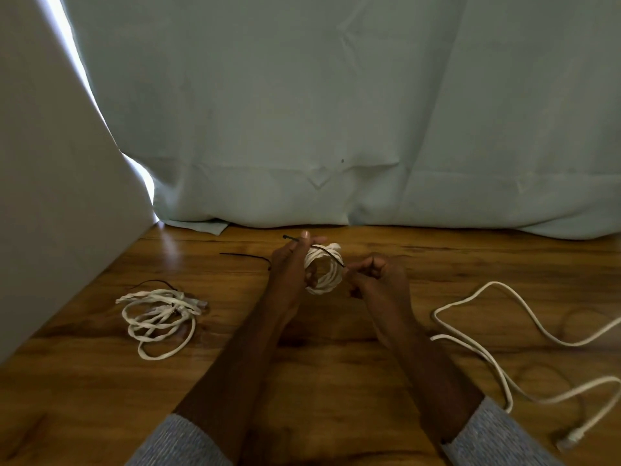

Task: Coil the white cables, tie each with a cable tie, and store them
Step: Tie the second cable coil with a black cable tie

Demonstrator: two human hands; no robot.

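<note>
My left hand (291,264) holds a small tight coil of white cable (325,270) above the wooden table, fingers through its loop. A black cable tie (316,247) lies across the top of the coil; its head end is pinched at my left fingertips and its tail end is pinched by my right hand (373,274), just right of the coil. A second white coil (159,314) with a black tie on it lies on the table to the left. A loose, uncoiled white cable (524,348) snakes over the table at the right, its plug near the front right.
A spare black cable tie (245,255) lies on the wooden table (336,381) just left of my left hand. A pale curtain (302,129) hangs along the table's far edge, and a white panel (50,196) closes the left side.
</note>
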